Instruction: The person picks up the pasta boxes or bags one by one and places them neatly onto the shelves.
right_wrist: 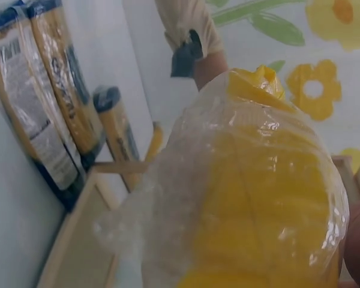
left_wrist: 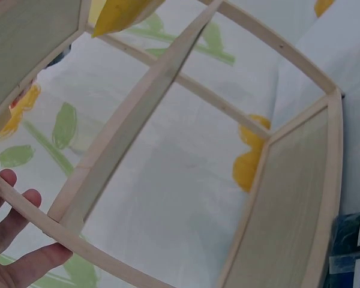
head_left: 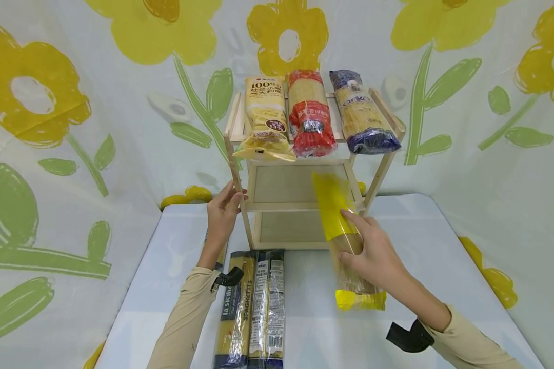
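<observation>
My right hand point(head_left: 374, 251) grips a clear packet of noodles with yellow ends point(head_left: 346, 246), tilted in front of the right side of a wooden shelf point(head_left: 286, 206). The same packet point(right_wrist: 258, 198) fills most of the right wrist view. My left hand point(head_left: 222, 210) holds the shelf's left upright, its thumb and fingers around the wood. In the left wrist view those fingers point(left_wrist: 39, 264) show at the frame bar. On the top tier lie a cream pasta packet point(head_left: 265, 110), a red noodle packet point(head_left: 311, 115) and a blue-ended packet point(head_left: 362, 113).
In front of the shelf lie a spaghetti packet point(head_left: 235, 307) and a packet with its label side up point(head_left: 266, 307), side by side. Another packet point(right_wrist: 117, 129) is partly hidden by my left arm. A white cloth with yellow flowers point(head_left: 288, 43) hangs behind the white table point(head_left: 411, 225).
</observation>
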Tool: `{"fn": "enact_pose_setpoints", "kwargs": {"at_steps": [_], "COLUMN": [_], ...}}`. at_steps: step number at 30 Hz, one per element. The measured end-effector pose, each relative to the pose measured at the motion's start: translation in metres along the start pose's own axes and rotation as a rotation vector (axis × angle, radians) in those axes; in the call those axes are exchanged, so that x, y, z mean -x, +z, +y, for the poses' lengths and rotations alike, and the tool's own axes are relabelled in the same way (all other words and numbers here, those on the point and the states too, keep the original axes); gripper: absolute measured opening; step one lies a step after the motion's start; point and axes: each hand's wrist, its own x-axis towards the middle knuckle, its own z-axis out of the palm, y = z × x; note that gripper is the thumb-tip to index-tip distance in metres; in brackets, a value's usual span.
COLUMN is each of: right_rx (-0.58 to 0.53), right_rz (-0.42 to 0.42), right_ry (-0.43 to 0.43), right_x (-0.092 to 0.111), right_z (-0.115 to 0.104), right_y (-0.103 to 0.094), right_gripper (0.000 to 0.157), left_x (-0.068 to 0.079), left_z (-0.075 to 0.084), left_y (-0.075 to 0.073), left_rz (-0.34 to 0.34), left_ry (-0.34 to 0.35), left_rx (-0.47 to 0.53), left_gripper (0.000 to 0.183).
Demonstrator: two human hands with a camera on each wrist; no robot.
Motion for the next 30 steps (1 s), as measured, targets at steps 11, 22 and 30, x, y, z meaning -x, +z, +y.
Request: {"fn": "enact_pose_setpoints", "kwargs": {"at_steps": [11,22,30], "right_rx": [0.075,0.147,0.118], "right_rz": [0.011,0.020,0.037], "right_ry": [-0.037,-0.046,0.002], "right_x": [-0.050,-0.097,-0.127], "right_z": [0.004,0.013,0.025], "right_y": [-0.012,-0.016,-0.010], "right_gripper": [0.072,0.066,0.063], "left_x": [0.000,0.000,-0.001], "left_z": [-0.002,-0.003,-0.003], "left_y": [0.000,-0.001,0.000], "left_rz": [-0.006,-0.002,0.001], "left_ry": [0.019,0.006,0.008], "left_rx": [-0.007,0.002,0.004], "left_gripper": [0.044,0.044,0.044]}}
